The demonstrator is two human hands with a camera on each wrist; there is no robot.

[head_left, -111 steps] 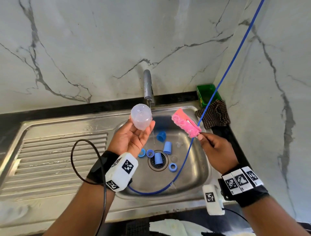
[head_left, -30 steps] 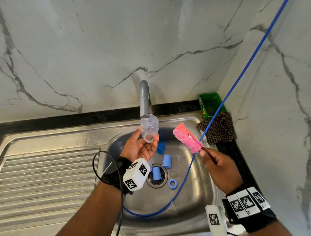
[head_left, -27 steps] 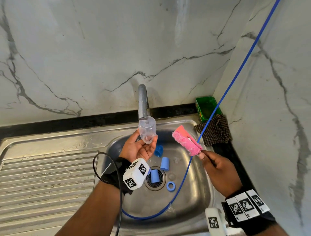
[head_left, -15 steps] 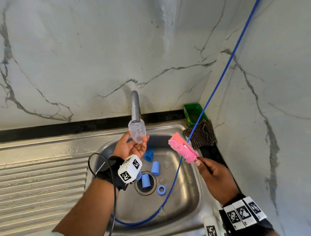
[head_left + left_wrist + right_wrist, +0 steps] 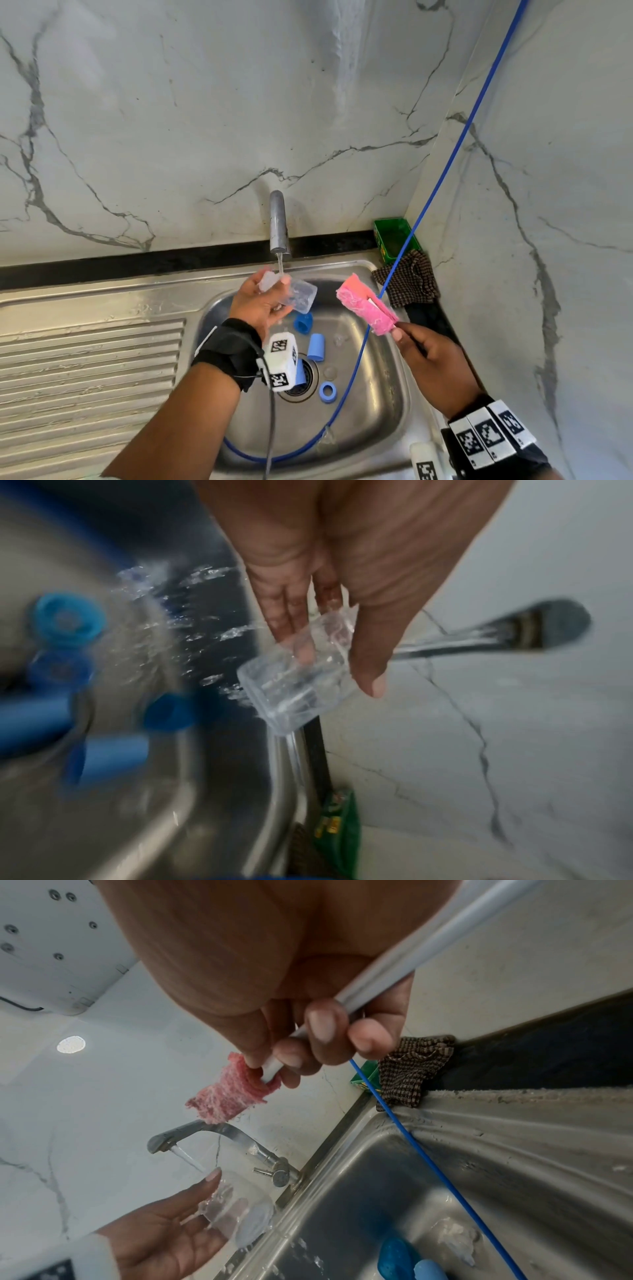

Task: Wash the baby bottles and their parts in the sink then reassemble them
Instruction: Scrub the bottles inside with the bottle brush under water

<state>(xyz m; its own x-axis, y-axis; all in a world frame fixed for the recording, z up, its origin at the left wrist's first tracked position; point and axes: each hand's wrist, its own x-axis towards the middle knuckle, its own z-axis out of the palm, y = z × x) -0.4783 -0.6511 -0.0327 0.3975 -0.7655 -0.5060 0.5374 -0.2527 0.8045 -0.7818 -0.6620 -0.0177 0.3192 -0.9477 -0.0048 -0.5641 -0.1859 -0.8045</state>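
Sink [image 5: 394,404] bowl partly hidden by left forearm & wrist cam; left-wrist view blurred. Left hand [image 5: 257,303] grips 1 clear bottle [image 5: 301,294] under the tap [image 5: 278,222] stream, long axis tilted, open mouth aiming right/down. Right hand [image 5: 432,368] pinches 1 pink sponge brush [image 5: 366,310], head up-left. Blue parts in bowl: 3 caps seen, one [image 5: 316,346] mid-bowl, 1 ring [image 5: 328,390]; more maybe hidden

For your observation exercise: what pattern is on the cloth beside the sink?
The cloth has a brown-and-black check; clearest in the right wrist view.
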